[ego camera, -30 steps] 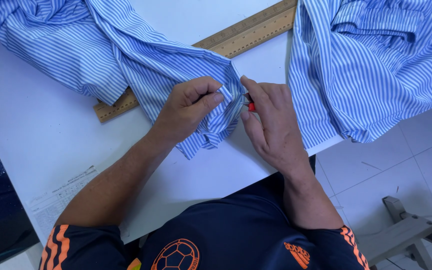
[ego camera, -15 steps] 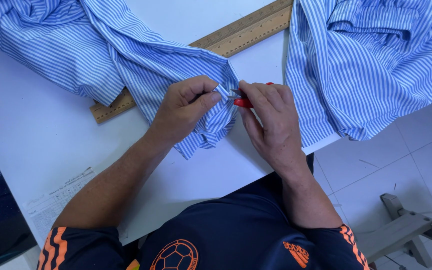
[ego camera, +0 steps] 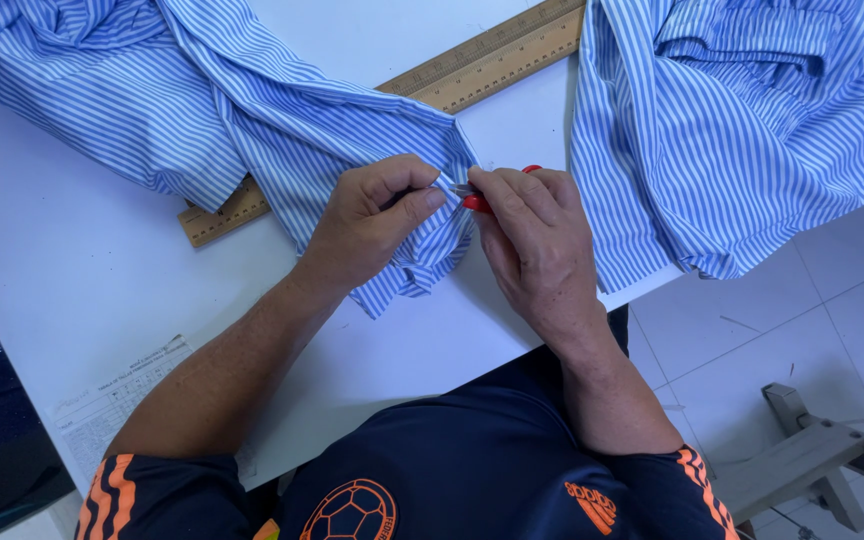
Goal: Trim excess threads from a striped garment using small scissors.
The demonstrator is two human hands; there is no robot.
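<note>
Hardly anything has shifted since half a second ago.
At 12 o'clock of the white counter (ego camera: pixel 72 300), the striped shirt (ego camera: pixel 352 150) edge is pinched by the left hand (ego camera: pixel 372 225); red-handled snips (ego camera: pixel 474 200) are closed in the right hand (ego camera: pixel 537 250), over the wooden ruler (ego camera: pixel 482 60).

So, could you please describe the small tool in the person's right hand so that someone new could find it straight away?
Start at the long wooden ruler lying slantwise across the white table. Just below its middle, the left hand pinches a fold of the blue striped shirt, and the right hand meets it there. The small tool peeks out between those fingers: its red handle is the only red thing on the table.
</note>
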